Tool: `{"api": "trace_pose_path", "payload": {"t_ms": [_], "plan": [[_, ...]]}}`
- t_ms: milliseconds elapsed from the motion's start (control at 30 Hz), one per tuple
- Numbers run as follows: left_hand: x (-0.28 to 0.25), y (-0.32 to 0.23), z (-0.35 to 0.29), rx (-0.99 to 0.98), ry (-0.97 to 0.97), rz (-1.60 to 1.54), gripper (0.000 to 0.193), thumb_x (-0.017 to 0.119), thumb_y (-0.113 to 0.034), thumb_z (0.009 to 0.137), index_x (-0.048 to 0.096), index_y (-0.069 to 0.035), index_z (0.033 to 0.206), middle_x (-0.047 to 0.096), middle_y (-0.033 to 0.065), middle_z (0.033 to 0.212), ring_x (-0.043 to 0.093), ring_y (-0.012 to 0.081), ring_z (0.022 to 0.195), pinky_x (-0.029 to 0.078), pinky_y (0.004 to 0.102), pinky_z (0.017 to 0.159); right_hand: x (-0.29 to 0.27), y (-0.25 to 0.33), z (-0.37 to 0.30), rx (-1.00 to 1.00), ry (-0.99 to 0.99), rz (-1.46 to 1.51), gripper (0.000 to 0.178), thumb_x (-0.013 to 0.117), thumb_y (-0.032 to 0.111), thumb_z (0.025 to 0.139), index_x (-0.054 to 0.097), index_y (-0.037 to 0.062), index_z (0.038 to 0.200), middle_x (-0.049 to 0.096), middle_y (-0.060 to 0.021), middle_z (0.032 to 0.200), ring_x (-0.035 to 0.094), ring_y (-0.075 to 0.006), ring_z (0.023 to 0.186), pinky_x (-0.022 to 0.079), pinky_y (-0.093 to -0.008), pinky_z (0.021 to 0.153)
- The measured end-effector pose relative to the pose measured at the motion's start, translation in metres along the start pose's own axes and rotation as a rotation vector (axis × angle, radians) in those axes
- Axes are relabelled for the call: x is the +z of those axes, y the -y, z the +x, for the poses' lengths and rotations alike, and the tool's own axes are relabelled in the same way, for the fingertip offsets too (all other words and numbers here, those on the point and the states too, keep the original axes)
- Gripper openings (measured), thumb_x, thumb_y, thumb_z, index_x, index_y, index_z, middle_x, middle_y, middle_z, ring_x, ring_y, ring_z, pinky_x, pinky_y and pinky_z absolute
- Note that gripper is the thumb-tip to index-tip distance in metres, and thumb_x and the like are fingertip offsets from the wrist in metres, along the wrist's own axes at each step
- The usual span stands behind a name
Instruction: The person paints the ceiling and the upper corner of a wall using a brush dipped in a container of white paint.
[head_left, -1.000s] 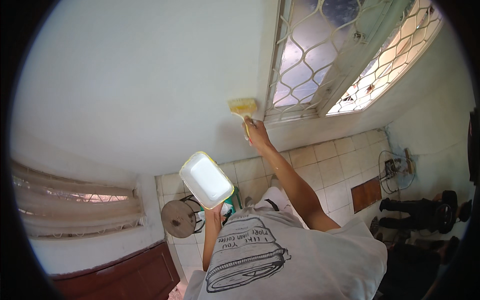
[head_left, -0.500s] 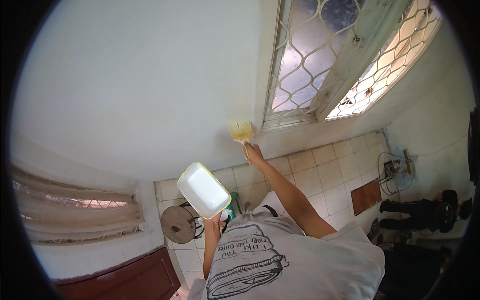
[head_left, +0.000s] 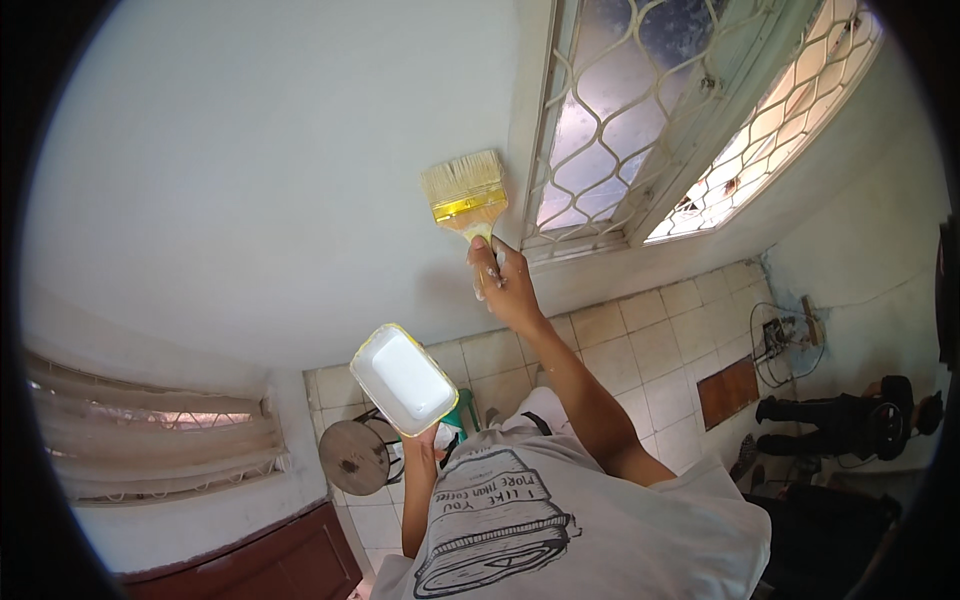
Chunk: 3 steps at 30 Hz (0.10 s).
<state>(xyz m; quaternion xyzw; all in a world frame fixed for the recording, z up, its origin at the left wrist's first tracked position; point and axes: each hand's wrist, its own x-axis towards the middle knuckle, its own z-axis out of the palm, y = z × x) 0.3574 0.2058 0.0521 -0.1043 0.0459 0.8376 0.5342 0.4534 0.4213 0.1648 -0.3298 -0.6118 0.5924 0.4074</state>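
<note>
A wide paintbrush (head_left: pixel 466 193) with pale bristles and a yellow metal band is raised before the white wall (head_left: pixel 270 150), left of the window frame. My right hand (head_left: pixel 500 275) grips its handle, with white smears on the fingers. Whether the bristles touch the wall I cannot tell. Lower and to the left, my left hand (head_left: pixel 423 440) holds a white rectangular paint tray (head_left: pixel 405 380) with yellow along its rim. White paint shows inside the tray. The tray hides most of my left fingers.
A window with a wavy metal grille (head_left: pixel 610 120) stands right of the brush. A round wooden stool (head_left: pixel 355 455) and a green object (head_left: pixel 466 408) are beneath the tray. Cables (head_left: pixel 785 335) hang at the right wall. A person in dark clothes (head_left: pixel 850 425) is at far right.
My right hand has brought the paintbrush up and closer, turning its broad yellow-banded face into view. The left hand and tray have hardly moved.
</note>
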Motion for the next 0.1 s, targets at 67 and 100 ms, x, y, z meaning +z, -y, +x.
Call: {"api": "trace_pose_path", "payload": {"t_ms": [67,100], "plan": [[-0.007,-0.002,0.005,0.055,-0.040,0.026,0.059,0.053,-0.046,0.099,0.047,-0.008,0.144,0.056,0.0170,0.137,0.056,0.0340,0.121,0.046,0.0516,0.104,0.003,-0.013,0.002,-0.033,-0.021,-0.020,0.043,0.048,0.041,0.106,0.057,0.0043,0.085,0.047,-0.0008,0.056,0.047,-0.0090,0.046,0.036,-0.0271,0.042],[-0.007,-0.001,0.006,0.052,-0.040,0.027,0.059,0.053,-0.046,0.099,0.047,-0.008,0.144,0.056,0.0170,0.137,0.056,0.0340,0.121,0.046,0.0516,0.104,0.003,-0.027,0.003,0.023,-0.033,-0.032,0.043,0.048,0.039,0.106,0.057,0.0027,0.086,0.049,-0.0020,0.056,0.050,-0.0108,0.048,0.039,-0.0291,0.046]]}}
